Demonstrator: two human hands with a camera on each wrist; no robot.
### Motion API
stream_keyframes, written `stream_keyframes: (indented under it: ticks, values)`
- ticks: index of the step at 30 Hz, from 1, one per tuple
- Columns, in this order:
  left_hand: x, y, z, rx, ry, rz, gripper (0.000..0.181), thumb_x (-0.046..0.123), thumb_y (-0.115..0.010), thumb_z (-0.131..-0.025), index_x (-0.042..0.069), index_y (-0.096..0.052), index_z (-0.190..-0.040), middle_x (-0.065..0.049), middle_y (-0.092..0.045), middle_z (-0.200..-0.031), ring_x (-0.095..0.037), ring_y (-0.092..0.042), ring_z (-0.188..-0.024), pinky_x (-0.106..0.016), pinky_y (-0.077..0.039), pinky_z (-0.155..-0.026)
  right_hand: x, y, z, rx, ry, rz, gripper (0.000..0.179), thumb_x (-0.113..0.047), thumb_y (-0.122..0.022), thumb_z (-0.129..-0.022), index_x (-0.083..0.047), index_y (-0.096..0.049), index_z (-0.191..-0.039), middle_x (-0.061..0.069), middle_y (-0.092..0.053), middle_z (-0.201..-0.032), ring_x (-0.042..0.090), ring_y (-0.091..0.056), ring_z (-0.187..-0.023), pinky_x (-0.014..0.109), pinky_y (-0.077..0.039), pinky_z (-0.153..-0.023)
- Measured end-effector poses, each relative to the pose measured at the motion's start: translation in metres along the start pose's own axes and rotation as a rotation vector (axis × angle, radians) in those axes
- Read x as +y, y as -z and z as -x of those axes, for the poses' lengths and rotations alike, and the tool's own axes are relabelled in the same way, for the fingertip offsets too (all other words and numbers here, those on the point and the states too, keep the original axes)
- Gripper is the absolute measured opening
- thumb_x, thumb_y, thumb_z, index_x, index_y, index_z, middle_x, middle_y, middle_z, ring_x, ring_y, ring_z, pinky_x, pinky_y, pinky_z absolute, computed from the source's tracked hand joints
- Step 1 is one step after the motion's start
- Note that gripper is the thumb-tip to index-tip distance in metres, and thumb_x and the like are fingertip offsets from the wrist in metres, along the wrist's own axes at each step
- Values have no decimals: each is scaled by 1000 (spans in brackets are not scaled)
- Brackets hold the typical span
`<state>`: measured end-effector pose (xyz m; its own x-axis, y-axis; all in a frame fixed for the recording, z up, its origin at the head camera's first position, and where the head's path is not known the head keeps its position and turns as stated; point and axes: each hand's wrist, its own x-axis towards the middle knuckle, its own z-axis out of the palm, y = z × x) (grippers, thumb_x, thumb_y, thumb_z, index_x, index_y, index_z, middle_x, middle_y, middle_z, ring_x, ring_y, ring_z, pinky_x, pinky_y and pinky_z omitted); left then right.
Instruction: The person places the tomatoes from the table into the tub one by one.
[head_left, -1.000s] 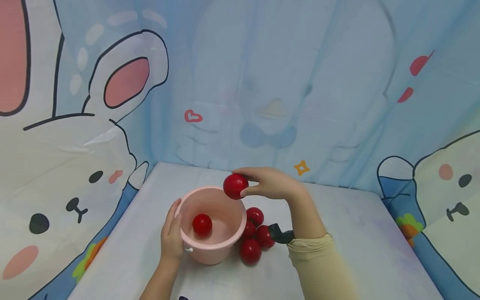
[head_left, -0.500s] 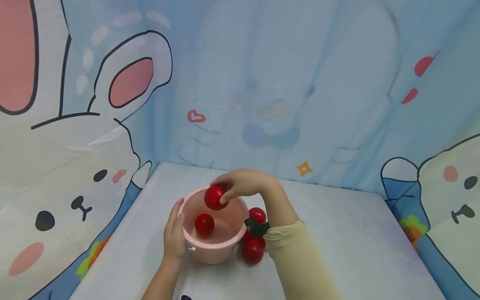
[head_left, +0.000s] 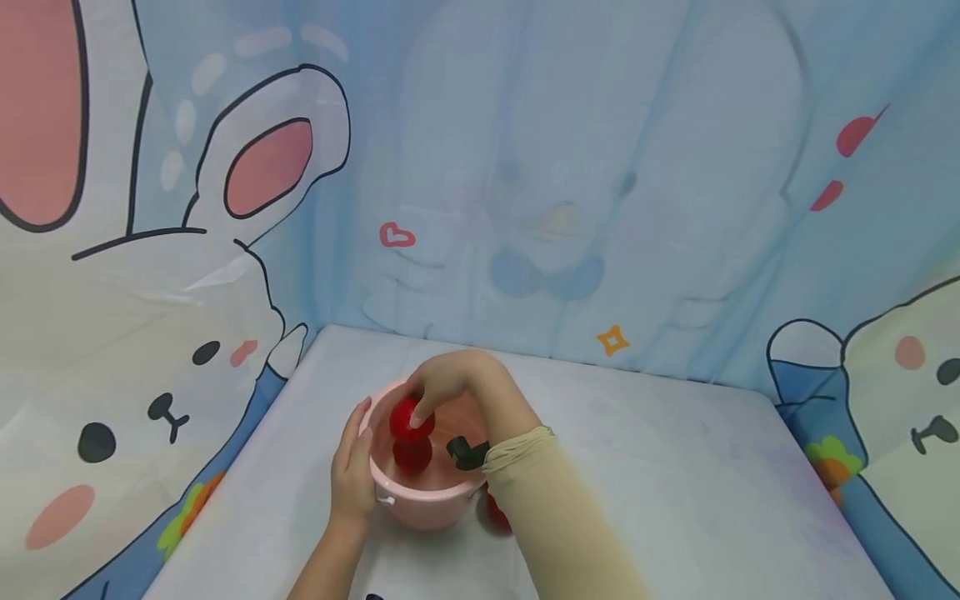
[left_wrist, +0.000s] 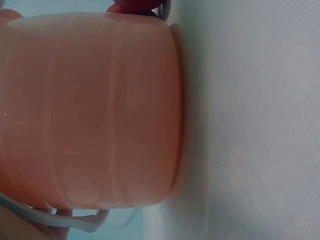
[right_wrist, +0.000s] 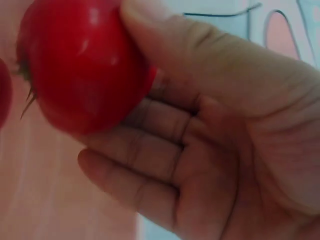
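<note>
A pink bucket stands on the white table, and my left hand rests against its left side with fingers straight along the outer wall. Inside the bucket's mouth, my right hand holds a red tomato just above another tomato lying in the bucket. In the right wrist view the held tomato, with its green stem end, sits between thumb and fingers. The bucket wall fills much of the left wrist view, with its pale handle near my fingers.
Beside the bucket's right side, a red tomato shows partly; the right sleeve covers what lies behind it. A curtain with cartoon animals hangs behind the table. A small dark object lies at the bottom edge.
My right hand has moved left and down with its tomato, from above the bucket's right rim into the bucket. My left hand has stayed on the bucket's side.
</note>
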<state>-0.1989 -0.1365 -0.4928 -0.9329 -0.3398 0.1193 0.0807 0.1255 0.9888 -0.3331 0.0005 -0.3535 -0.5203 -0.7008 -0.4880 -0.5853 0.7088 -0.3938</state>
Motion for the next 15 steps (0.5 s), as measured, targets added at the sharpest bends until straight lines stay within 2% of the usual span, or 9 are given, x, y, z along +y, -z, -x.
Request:
stream_keyframes:
  ticks: [3, 6, 11, 15]
  values:
    - [-2, 0, 1, 0, -3, 2, 43, 40, -41, -104, 49, -36, -146, 16, -33, -158, -17, -28, -149, -50, -39, -112, -3, -6, -11, -38, -49, -18, 40, -34, -76, -85, -35, -66, -123, -8, -63, -110, 16, -54, -111, 35, -56, -89]
    - [-4, -1, 1, -2, -14, 4, 43, 40, -40, -104, 49, -36, -146, 16, -34, -158, -17, -29, -149, -49, -40, -112, -2, -13, -20, -64, -57, -47, 41, -32, -77, -85, -33, -65, -125, -7, -62, -111, 17, -53, -112, 37, -56, -91]
    - [-4, 0, 0, 0, -33, -2, 43, 38, -39, -104, 48, -35, -146, 14, -34, -158, -17, -29, -149, -50, -39, -112, 3, -21, -30, -120, 9, -159, 42, -26, -74, -88, -34, -63, -128, -7, -60, -118, 15, -52, -116, 38, -54, -98]
    - [-3, 1, -1, -2, -38, 3, 43, 36, -39, -105, 48, -36, -146, 14, -34, -158, -18, -29, -149, -51, -38, -113, 7, -22, -35, -143, 41, -196, 41, -25, -72, -90, -36, -63, -128, -8, -59, -121, 13, -53, -117, 37, -53, -101]
